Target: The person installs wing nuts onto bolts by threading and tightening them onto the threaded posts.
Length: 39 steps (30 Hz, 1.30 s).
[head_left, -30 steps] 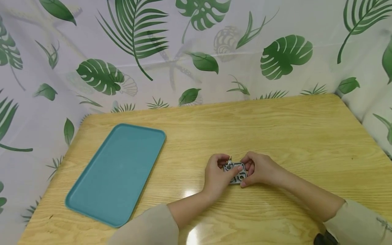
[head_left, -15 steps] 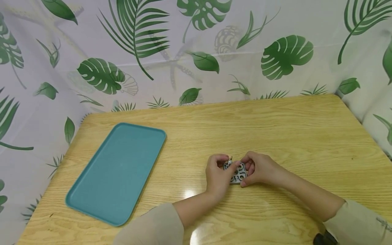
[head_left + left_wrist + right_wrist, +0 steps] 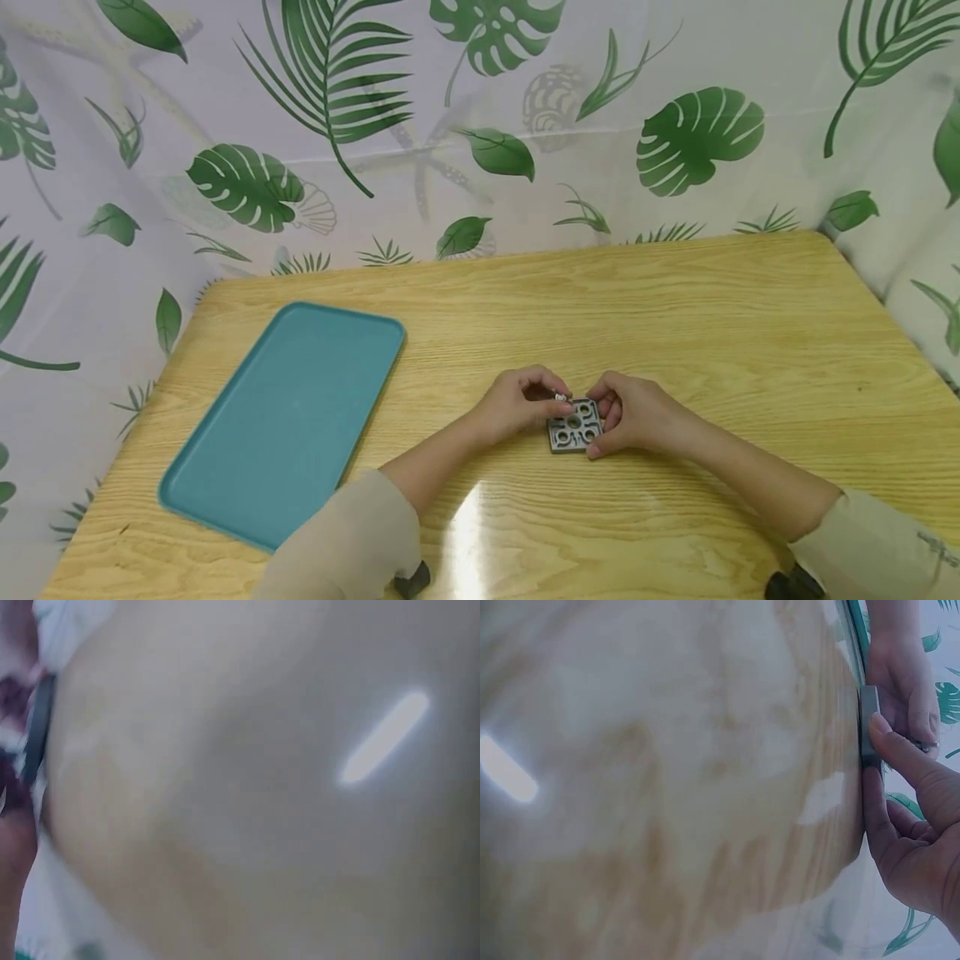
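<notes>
A square grey metal plate (image 3: 575, 436) with several round holes lies on the table. My right hand (image 3: 637, 414) grips its right side, thumb at the near corner and fingers at the far one. Over the plate's far left corner, my left hand (image 3: 517, 406) pinches a small silver metal part (image 3: 560, 397) between thumb and fingers; its exact kind is too small to tell. In the right wrist view the plate (image 3: 870, 724) shows edge-on, with the right thumb (image 3: 904, 750) against it and the left hand (image 3: 907, 682) beyond.
A blue-green rectangular tray (image 3: 300, 408) lies on the left of the wooden table (image 3: 675, 317). Leaf-printed cloth (image 3: 420, 125) hangs behind and at the sides of the table. A bright light reflection shows on the near tabletop.
My left hand has turned and drawn back to the left; its thumb has come off the plate's middle, uncovering the holes. The right hand stays in place on the plate.
</notes>
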{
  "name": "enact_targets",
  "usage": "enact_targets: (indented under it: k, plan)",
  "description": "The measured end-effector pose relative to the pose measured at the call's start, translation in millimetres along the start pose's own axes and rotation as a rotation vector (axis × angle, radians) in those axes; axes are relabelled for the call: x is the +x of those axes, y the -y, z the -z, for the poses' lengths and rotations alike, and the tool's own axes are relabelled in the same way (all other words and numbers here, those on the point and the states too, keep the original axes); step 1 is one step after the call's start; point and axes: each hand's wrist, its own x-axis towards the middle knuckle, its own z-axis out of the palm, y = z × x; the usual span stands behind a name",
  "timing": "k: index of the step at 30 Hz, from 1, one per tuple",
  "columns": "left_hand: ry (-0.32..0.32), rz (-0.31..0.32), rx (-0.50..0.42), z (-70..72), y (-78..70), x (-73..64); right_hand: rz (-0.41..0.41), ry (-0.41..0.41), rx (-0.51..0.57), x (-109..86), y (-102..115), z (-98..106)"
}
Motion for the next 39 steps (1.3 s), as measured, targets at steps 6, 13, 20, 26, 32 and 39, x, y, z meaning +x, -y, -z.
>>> enact_targets:
  k: [6, 13, 20, 26, 32, 39]
  plan:
    - [0.454, 0.035, 0.04, 33.1, -8.9, 30.3, 0.006, 0.01, 0.0, 0.1, 0, 3]
    - [0.734, 0.092, 0.029, 47.6, -14.2, 51.2, 0.022, 0.028, -0.002, 0.9, 3, 2]
    - [0.724, 0.139, -0.004, 48.7, -15.0, 51.2, 0.01, 0.023, -0.016, 0.3, 5, 2]
    - [0.587, 0.145, 0.061, 51.3, -11.7, 40.8, 0.013, 0.016, 0.017, -0.2, 4, 1]
    - [0.315, 0.109, 0.169, 33.1, -9.8, 12.7, 0.004, 0.013, 0.023, 0.8, 2, 0]
    - [-0.175, 0.007, 0.143, -6.8, -4.8, -11.9, -0.01, -0.002, 0.011, -1.6, 5, 0]
